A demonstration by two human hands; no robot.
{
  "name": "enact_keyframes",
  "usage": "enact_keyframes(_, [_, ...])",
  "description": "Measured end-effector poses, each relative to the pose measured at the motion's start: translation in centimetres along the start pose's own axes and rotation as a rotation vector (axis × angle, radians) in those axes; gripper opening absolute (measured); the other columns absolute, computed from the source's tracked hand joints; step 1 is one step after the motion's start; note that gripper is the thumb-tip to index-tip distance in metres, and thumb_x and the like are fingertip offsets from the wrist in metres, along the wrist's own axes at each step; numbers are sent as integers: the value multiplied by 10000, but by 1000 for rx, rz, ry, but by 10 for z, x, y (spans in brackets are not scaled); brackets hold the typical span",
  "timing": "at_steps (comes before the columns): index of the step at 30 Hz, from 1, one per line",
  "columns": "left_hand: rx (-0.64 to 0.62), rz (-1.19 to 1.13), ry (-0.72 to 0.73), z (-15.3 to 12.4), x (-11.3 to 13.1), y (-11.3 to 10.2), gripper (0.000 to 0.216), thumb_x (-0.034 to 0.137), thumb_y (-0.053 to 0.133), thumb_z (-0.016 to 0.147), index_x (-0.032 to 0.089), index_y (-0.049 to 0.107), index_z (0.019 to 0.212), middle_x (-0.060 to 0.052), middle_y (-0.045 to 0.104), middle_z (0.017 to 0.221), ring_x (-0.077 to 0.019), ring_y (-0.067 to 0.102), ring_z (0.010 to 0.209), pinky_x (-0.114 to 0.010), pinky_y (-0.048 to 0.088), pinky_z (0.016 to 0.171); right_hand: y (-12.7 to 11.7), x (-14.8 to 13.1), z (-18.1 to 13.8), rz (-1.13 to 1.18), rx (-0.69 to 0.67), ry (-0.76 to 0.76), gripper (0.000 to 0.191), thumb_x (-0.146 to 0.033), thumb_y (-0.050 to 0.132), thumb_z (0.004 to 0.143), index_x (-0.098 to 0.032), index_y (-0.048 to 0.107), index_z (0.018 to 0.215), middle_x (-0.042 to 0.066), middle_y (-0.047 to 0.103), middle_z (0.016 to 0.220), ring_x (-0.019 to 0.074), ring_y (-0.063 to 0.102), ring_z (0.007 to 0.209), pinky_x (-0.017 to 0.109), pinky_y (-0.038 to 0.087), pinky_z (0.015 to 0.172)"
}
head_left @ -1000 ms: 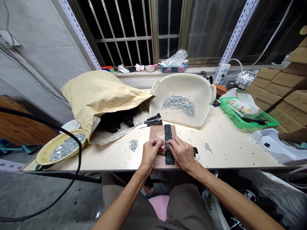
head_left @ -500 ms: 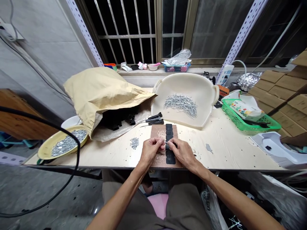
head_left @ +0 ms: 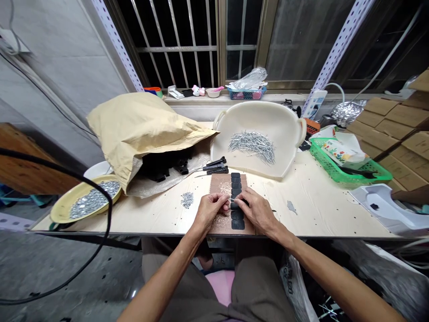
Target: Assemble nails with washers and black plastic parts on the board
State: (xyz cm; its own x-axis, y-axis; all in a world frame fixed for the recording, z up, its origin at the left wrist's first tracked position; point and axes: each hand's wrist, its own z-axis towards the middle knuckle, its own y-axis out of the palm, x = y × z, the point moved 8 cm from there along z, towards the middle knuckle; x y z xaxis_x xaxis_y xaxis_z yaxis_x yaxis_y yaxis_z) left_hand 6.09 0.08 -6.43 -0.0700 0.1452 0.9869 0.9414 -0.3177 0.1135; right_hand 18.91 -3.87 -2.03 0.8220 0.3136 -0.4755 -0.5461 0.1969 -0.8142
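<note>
Over the brown board (head_left: 219, 181) my two hands meet with their fingertips close together. My left hand (head_left: 211, 210) is closed in a pinch; whatever sits between its fingers is too small to make out. From the left, my right hand (head_left: 256, 210) faces it, thumb and fingers pinched on a thin silvery metal pin (head_left: 232, 199) whose end points at the left fingertips. Beneath them a column of black rounded pieces (head_left: 237, 222) lies on the board, partly covered by the right fingers. Left of the board is a small heap of tiny metal parts (head_left: 187, 200).
A white basin (head_left: 284, 120) holds many metal pins (head_left: 253, 145). Black-handled tools (head_left: 216, 167) lie beside a paper sack (head_left: 140, 120) of black parts. A yellow dish (head_left: 60, 212) of metal bits stands left, a green basket (head_left: 348, 179) right. A black cable (head_left: 110, 210) loops at left.
My right hand has shifted slightly and its fingers lie a little differently around the pin. My left hand stays almost in place. The view has moved very slightly.
</note>
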Motion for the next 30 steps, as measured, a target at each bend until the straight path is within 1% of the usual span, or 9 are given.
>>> enact_keyframes(3, [3,9,-31,1,-3,0,406,491,574,782,102,666,853,-10,572,597,-88,536,476,-208,468,491,-5,7,1,-48,-1,-13,201,-337,420,937,-222,574,878,-8,562,880,106,559,771,210,400,639])
enact_keyframes(7, [162,207,43,4,5,-20,489,528,489,821,155,630,1104,10,529,649,-80,478,430,-202,405,407,-13,21,11,-171,19,-65,242,-342,392,948,-209,584,888,3,555,885,96,542,720,205,354,568])
enact_keyframes(10, [235,427,174,3,17,-31,446,499,477,839,195,640,1123,-12,545,738,-101,503,500,-226,428,473,-11,34,27,-301,24,-118,290,-351,366,956,-191,585,853,8,550,857,90,504,647,215,282,506])
enact_keyframes(15, [248,690,284,0,22,-31,398,429,432,881,202,630,1142,-31,551,786,-159,568,675,-302,463,705,0,48,45,-408,29,-196,325,-356,325,970,-172,561,842,7,538,802,87,434,571,234,206,472])
enact_keyframes(21, [268,770,308,1,20,-27,365,380,399,902,193,628,1116,-59,590,889,-192,592,835,-328,455,797,22,28,23,-369,-153,-617,328,-206,281,976,-174,562,810,-6,507,728,94,437,632,229,292,529])
enact_keyframes(22, [263,789,315,2,20,-25,360,369,396,904,192,625,1117,-64,594,912,-196,590,866,-333,452,813,20,31,26,-355,-143,-601,329,-209,277,977,-172,563,819,-5,507,729,91,433,626,227,293,519])
enact_keyframes(26, [243,885,337,1,22,-20,353,325,383,912,178,585,1161,-85,584,997,-210,571,943,-354,448,850,6,49,43,-323,-33,-353,333,-223,264,980,-153,560,842,-10,494,693,75,401,559,206,287,456])
enact_keyframes(27, [236,909,339,1,21,-18,352,314,375,915,180,573,1174,-88,578,1004,-212,570,944,-357,452,848,8,45,39,-307,-45,-388,324,-212,272,977,-158,559,836,-15,493,686,73,404,559,201,295,455])
enact_keyframes(30, [226,973,356,0,21,-15,347,296,352,920,197,552,1187,-84,563,992,-212,578,929,-351,470,821,17,22,15,-259,-136,-673,288,-152,304,960,-186,555,823,-21,516,715,73,444,613,200,334,491])
